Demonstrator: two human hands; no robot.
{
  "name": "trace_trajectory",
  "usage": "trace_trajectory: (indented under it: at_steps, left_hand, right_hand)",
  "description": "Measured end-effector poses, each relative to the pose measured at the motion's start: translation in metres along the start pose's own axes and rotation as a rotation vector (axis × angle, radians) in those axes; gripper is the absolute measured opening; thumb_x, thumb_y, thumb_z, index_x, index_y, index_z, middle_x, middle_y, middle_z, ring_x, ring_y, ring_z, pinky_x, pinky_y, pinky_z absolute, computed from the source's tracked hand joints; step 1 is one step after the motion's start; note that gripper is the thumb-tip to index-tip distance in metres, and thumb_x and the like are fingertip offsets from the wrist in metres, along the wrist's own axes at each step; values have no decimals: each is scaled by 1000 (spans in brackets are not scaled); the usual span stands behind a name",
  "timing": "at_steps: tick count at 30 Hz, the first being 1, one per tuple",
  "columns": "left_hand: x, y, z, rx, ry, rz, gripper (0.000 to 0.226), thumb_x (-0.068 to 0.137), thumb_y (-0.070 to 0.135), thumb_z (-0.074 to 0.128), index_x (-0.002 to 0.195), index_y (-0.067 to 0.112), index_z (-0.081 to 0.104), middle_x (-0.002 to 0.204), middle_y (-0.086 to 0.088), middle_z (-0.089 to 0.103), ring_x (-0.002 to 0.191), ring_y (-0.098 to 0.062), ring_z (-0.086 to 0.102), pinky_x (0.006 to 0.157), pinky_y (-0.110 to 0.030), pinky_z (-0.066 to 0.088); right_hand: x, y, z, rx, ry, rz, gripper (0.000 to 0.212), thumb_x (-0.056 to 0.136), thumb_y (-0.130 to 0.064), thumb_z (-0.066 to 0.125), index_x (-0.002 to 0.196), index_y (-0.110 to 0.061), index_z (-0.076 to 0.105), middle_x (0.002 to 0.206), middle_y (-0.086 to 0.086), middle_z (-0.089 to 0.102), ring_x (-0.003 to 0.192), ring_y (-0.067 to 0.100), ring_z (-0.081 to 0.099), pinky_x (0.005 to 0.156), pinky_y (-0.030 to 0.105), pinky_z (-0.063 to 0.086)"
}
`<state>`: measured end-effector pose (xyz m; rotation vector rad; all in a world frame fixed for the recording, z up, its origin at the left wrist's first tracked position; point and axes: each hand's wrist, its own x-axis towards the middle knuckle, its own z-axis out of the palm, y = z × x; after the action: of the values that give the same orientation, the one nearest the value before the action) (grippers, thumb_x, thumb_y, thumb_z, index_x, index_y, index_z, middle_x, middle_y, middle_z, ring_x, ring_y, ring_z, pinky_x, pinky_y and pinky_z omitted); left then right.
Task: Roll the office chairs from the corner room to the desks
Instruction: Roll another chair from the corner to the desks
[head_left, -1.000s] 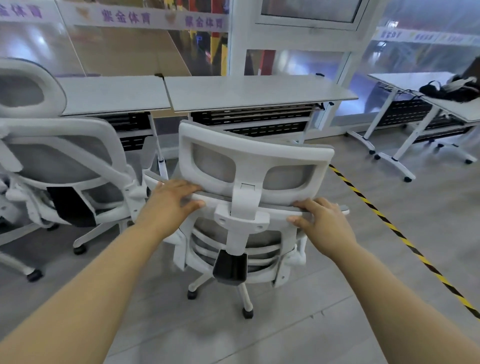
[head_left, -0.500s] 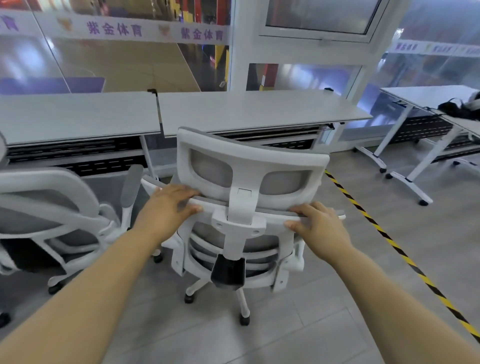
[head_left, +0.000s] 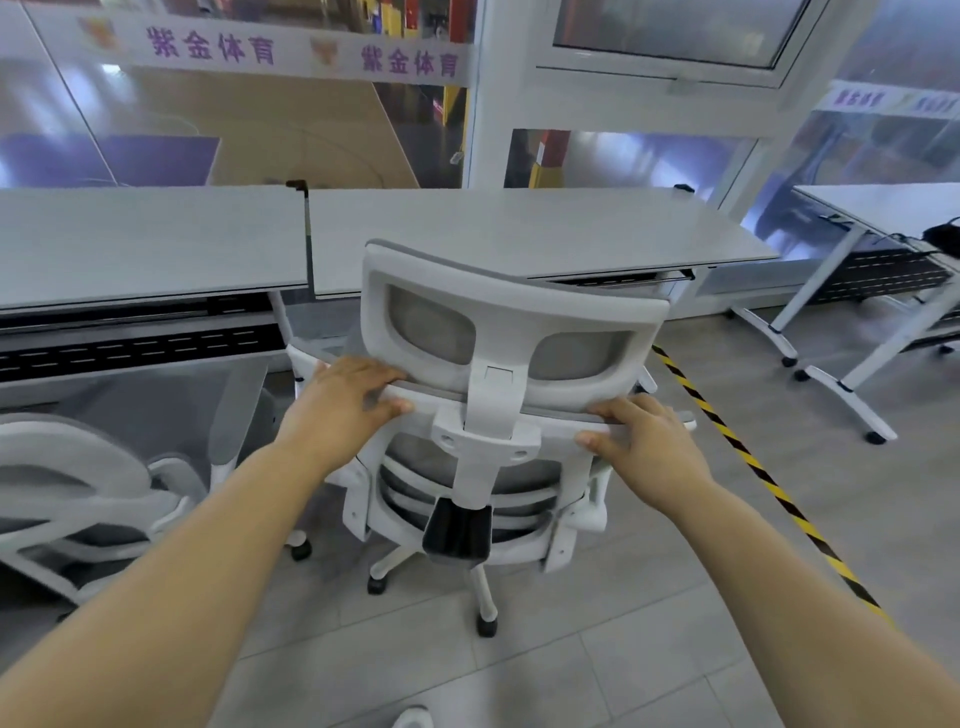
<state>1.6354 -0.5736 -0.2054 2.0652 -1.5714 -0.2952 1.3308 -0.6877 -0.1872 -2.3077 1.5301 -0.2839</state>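
A white office chair (head_left: 498, 306) with grey mesh and a headrest stands in front of me, its back toward me, facing a light grey desk (head_left: 545, 228). My left hand (head_left: 343, 405) grips the top edge of the backrest on the left, fingers curled over it and thumb underneath. My right hand (head_left: 649, 441) grips the same edge on the right. The chair's castors (head_left: 485, 626) rest on the tiled floor. The seat is mostly hidden behind the backrest, close to the desk's front edge.
A second white chair (head_left: 88, 499) sits low at the left, beside another desk (head_left: 145, 244). Yellow-black tape (head_left: 748, 462) runs across the floor on the right. More desks (head_left: 883, 208) on castors stand at the far right. Glass walls lie behind the desks.
The chair has rolled forward toward the desk with both hands gripping it the same way. The left chair has slid lower and further left in view.
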Motion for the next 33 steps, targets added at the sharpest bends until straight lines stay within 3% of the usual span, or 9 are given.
trace_trajectory:
  at_steps: [7,14,19,23,26,30,33]
  left_hand:
    - [32,-3,-1,-15,18,18,43,86,43,59,125,26,57,134,3,51,129,-13,37,114,-33,21]
    - [45,-15,-2,5,-8,45,45,87,47,55,128,30,54,137,4,49,131,-13,36,117,-46,17]
    - [47,-10,-7,107,-71,51,48,89,50,49,133,30,48,143,5,44,136,-12,31,118,-38,13]
    - [44,3,-15,177,-148,-13,52,89,48,51,137,32,42,147,7,38,137,-11,29,113,-39,27]
    - [34,20,-22,240,-162,-67,55,89,48,52,139,30,39,148,8,35,137,-13,31,107,-41,37]
    - [3,44,-30,281,-162,-207,42,88,52,50,125,33,52,131,11,51,115,-16,52,91,-38,48]
    - [-31,63,-29,298,-194,-317,28,88,52,50,106,33,59,115,6,60,97,-16,55,77,-34,46]
  right_hand:
    - [32,-5,0,24,5,18,40,85,-50,58,122,-34,57,121,-6,51,121,21,40,94,41,42]
    - [42,-11,1,-60,2,-12,41,87,-53,52,122,-33,54,120,-6,51,122,21,39,94,39,40]
    - [45,-17,-11,-154,-71,-49,41,89,-53,50,126,-35,51,125,-8,50,120,18,42,88,36,42]
    - [50,-23,-26,-282,-213,-88,43,90,-53,48,128,-34,48,125,-7,50,116,17,48,82,36,48]
    - [52,-28,-38,-371,-307,-168,47,89,-53,50,131,-32,46,129,-4,49,119,19,48,87,38,47]
    - [51,-32,-58,-429,-390,-317,50,88,-52,52,133,-31,45,132,-2,49,121,20,47,96,41,45]
    - [44,-34,-68,-464,-413,-443,53,87,-54,52,135,-33,43,137,-5,48,124,18,46,99,40,42]
